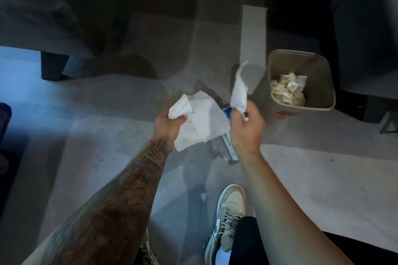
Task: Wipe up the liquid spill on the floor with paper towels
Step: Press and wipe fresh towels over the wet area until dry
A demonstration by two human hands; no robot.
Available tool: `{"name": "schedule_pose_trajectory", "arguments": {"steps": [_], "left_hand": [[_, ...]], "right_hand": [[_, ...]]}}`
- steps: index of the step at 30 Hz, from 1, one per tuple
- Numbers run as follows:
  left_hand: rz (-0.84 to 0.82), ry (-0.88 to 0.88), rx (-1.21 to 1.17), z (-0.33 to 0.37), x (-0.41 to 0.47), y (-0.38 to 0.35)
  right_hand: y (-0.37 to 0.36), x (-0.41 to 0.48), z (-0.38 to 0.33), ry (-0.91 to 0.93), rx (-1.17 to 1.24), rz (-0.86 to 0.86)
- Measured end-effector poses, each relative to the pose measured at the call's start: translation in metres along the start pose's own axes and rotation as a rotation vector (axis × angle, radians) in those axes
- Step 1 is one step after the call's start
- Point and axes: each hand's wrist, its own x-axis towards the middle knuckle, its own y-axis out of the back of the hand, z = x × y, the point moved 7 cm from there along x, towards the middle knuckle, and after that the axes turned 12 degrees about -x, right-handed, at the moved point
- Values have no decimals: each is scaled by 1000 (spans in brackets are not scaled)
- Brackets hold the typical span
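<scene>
Two paper towels held above the floor [107, 103], one in each hand.
The left hand [170, 121] closes its grip round a large loose sheet [201, 123]; the right hand [247, 128] pinches a smaller towel piece [239, 92], which stands upright beside the bin [323, 64] holding crumpled wads [286, 90].

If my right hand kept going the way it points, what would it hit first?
Likely only bare floor, your right hand passing just left of the bin; depth is unclear.
</scene>
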Motion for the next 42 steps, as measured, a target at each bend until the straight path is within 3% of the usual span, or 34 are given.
{"name": "schedule_pose_trajectory", "arguments": {"steps": [7,11,14,16,18,20,23,25,27,29,32,35,39,42], "left_hand": [[-111,146,-204,-11,2,20],[-121,229,-375,-18,4,35],[-260,248,-434,-16,4,41],[-226,263,-347,-26,7,55],[-54,258,-204,-41,22,79],[37,279,-148,-53,34,98],[-13,338,-160,-56,38,107],[-76,387,-143,-59,44,109],[-106,399,-111,-57,51,110],[-83,341,-103,-51,69,111],[-28,213,-88,-42,107,111],[-54,62,152,-32,140,97],[45,-104,399,-8,172,80],[87,-204,447,-2,195,74]], "right_hand": [[-86,-56,-35,385,-244,-380],[-117,-79,-30,415,-320,-504],[-141,-94,-15,442,-508,-624],[-154,-106,-9,492,-598,-698],[-164,-112,-2,502,-587,-724],[-169,-102,15,360,-474,-635],[-173,-77,64,-221,-134,-477],[-194,-83,100,-636,148,-613],[-211,-93,111,-824,256,-821],[-219,-82,114,-765,229,-862],[-220,-35,119,-613,149,-601],[-224,10,125,-523,53,-455],[-247,50,116,-363,-122,-516],[-268,78,106,-258,-237,-500]]}}
